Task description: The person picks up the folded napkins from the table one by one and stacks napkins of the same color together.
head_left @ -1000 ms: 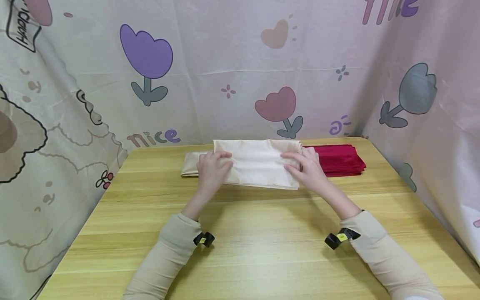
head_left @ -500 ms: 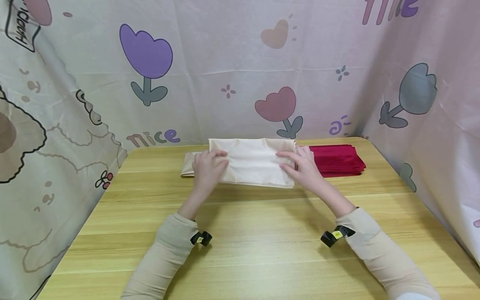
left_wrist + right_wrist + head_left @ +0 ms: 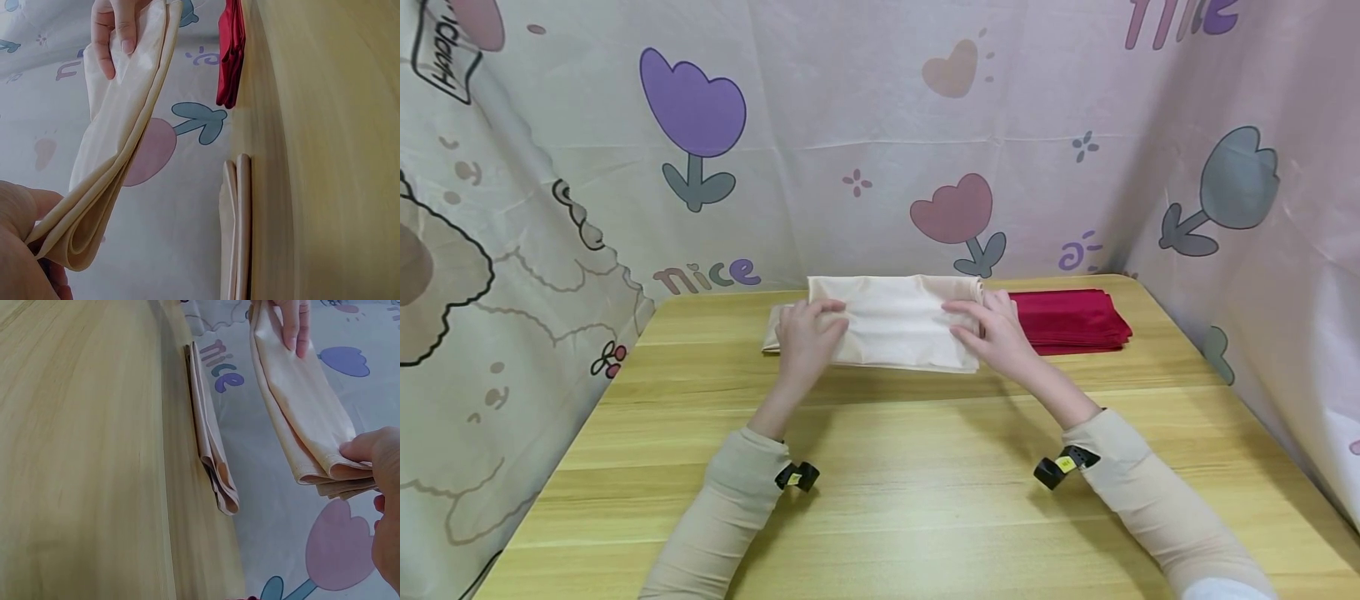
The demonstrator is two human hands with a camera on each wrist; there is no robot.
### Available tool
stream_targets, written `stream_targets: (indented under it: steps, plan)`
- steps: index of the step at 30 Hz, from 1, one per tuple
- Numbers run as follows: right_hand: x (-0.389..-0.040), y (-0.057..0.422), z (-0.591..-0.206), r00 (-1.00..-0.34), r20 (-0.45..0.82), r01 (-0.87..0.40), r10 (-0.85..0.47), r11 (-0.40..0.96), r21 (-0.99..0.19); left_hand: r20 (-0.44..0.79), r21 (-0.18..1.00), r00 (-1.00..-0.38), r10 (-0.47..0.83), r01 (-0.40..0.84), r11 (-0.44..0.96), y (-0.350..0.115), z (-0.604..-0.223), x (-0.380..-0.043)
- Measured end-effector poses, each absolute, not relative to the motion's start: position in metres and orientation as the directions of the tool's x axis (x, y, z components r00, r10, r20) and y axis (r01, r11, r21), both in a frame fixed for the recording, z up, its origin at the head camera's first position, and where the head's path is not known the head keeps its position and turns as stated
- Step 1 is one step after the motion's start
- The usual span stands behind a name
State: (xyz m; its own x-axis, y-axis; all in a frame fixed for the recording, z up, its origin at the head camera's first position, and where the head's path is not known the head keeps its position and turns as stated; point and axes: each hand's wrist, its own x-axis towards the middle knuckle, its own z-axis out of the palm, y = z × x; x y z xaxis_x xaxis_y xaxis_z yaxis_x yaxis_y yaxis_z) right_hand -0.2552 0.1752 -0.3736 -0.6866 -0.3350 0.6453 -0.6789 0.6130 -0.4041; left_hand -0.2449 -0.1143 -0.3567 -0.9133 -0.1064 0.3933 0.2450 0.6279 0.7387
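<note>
A folded cream cloth [image 3: 891, 321] with a satiny sheen is held up over the back of the table, stretched between both hands. My left hand [image 3: 808, 337] grips its left end, thumb and fingers on either side. At the opposite end my right hand [image 3: 996, 333] pinches the layers, thumb on the near face in the right wrist view. Several folded layers and a loop show along the cloth's lower edge [image 3: 100, 212]. Beneath it lies another folded beige cloth [image 3: 209, 425], mostly hidden behind the held one in the head view; the wrist views show a gap between the two.
A folded dark red cloth [image 3: 1067, 321] lies at the back right of the wooden table [image 3: 895, 483]. Behind the table's far edge hangs a printed curtain [image 3: 820, 100], which also runs down both sides. Each sleeve carries a small black wrist camera [image 3: 797, 476].
Both hands have shifted the held cream cloth leftward and slightly up. More of the red cloth now shows on the right, and less of the lying beige cloth on the left.
</note>
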Motion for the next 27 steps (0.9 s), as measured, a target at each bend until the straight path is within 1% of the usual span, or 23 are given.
stream_targets:
  steps: [7,14,27]
  plan:
    - [-0.259,0.169,-0.374,-0.680,0.652,-0.686,-0.337,0.607,-0.401,0.411,0.735,-0.904,-0.116,0.253,0.629,-0.121,-0.357,-0.247]
    - [-0.262,0.161,-0.373,-0.695,0.631,-0.676,-0.344,0.613,-0.410,0.386,0.760,-0.913,-0.132,0.233,0.607,-0.127,-0.356,-0.246]
    - [-0.269,0.150,-0.372,-0.687,0.630,-0.684,-0.361,0.613,-0.395,0.352,0.774,-0.924,-0.152,0.195,0.603,-0.138,-0.356,-0.248]
